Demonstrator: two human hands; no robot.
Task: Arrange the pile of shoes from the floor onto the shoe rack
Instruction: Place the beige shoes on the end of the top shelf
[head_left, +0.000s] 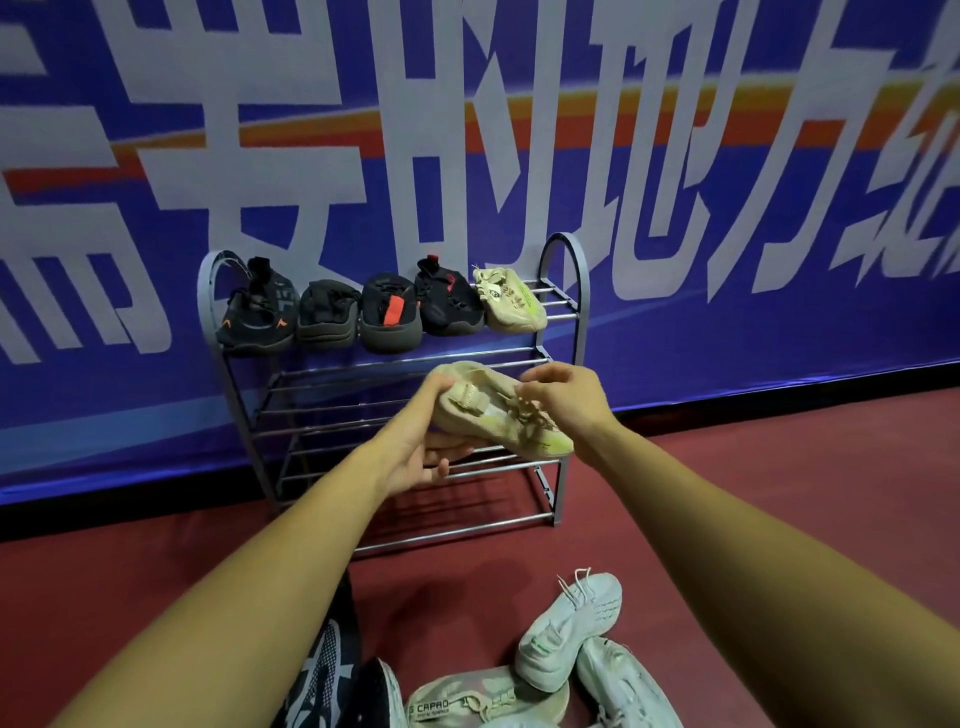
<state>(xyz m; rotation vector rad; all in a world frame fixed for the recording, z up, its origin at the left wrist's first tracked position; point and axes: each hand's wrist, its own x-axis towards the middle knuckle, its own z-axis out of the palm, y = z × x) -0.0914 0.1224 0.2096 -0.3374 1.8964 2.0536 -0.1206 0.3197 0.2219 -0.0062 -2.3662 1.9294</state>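
I hold a beige sneaker (485, 410) in the air in front of the grey metal shoe rack (571, 312). My left hand (421, 452) grips its heel from below. My right hand (563, 397) pinches the laces on top. The rack's top shelf carries several black shoes (389, 312) and, at its right end, a matching beige sneaker (511, 301). The shelves below the top one hold nothing. On the floor near me lies a pile of pale green-white sneakers (569, 631), an olive shoe (483, 699) and black-and-white shoes (324, 675).
The rack stands against a blue banner wall (727, 234) with large white characters. Dark red floor (727, 493) stretches to the right of the rack and between the rack and the pile.
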